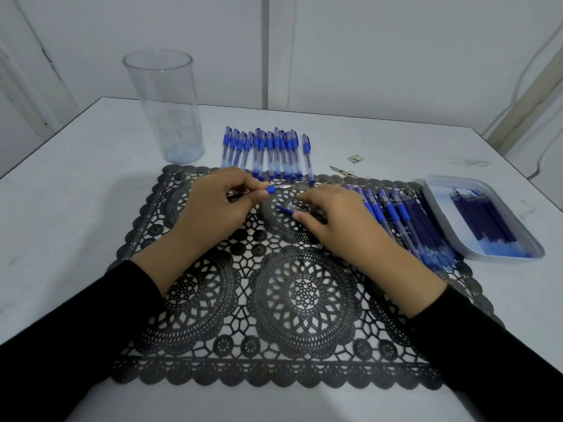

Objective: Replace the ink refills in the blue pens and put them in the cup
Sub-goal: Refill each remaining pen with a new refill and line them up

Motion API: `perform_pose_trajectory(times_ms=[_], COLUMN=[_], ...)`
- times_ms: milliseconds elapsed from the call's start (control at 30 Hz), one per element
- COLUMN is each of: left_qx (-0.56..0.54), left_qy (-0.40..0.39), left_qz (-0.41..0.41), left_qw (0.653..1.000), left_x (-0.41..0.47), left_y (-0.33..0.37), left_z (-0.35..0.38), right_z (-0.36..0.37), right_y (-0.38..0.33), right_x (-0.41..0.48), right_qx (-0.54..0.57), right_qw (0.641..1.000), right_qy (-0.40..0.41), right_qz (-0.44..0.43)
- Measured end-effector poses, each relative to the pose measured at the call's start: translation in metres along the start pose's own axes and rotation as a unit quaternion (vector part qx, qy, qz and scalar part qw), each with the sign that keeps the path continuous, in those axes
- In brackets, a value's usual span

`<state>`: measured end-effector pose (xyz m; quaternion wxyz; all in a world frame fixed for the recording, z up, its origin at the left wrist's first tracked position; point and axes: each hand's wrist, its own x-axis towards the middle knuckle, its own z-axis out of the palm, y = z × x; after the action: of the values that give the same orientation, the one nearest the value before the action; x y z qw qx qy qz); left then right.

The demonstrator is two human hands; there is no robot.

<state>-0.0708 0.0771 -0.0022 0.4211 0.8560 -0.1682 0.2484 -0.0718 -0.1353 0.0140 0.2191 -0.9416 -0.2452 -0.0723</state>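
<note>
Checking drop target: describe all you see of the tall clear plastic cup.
The tall clear plastic cup is a straight-walled, see-through cylinder with an open round rim and a faintly blue base. It stands upright on the white table, far left, beyond the black lace mat and left of the row of blue pens. No pens show inside; only the table touches it.

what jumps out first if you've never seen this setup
A black lace mat fills the middle of the white table, and over its far half the left hand pinches a blue-tipped pen part while the right hand holds a second pen part. Behind them lies a row of blue pens; a tall clear cup stands far left, a tray of dark refills far right.
</note>
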Motion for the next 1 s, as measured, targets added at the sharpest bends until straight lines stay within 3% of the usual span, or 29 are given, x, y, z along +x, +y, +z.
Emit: perform_pose_trajectory(times_ms=[167,300,500,1000], left_qx=[0.005,-0.008,-0.029,-0.045], left_qy=[-0.003,-0.01,-0.015,-0.026], left_qz=[0.009,0.016,0.038,0.07], left_qw=[1.0,1.0,0.999,0.996], left_x=[-0.001,-0.001,-0.003,-0.007], left_y=[0.001,0.002,0.003,0.008], left_z=[0.0,-0.001,-0.001,0.007], right_z=[0.0,-0.014,-0.025,-0.018], right_y=[0.003,0.01,0.02,0.013], right_x=[-0.001,-0.008,-0.014,-0.016], right_qx=[0.016,0.165,0.341,0.324], right_qw=[0.999,0.984,0.934,0.943], right_qy=[0.042,0.061,0.093,0.08], right_qz=[-0.019,0.04,0.062,0.017])
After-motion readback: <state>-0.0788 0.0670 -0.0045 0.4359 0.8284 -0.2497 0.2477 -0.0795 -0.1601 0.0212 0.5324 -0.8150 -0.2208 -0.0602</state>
